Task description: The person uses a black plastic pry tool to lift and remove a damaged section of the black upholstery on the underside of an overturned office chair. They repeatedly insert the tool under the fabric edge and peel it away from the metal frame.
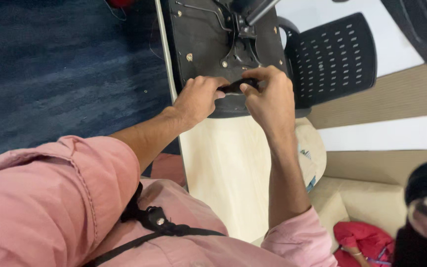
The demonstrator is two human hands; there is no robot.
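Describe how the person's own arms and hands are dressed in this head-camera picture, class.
Both arms wear a pink shirt with the sleeves rolled up: the left sleeve is bunched above the elbow with visible stitching along its cuff, the right sleeve sits near the elbow. The left hand and right hand are bare, with no gloves, and no rings or watch in view.

Matt black plastic on the seat underside (201, 44), brass-toned metal bolts; perforated black plastic backrest (334, 57) at two o'clock. Pale smooth wood tabletop (226, 163). Rough blue carpet (60, 69) at ten o'clock.
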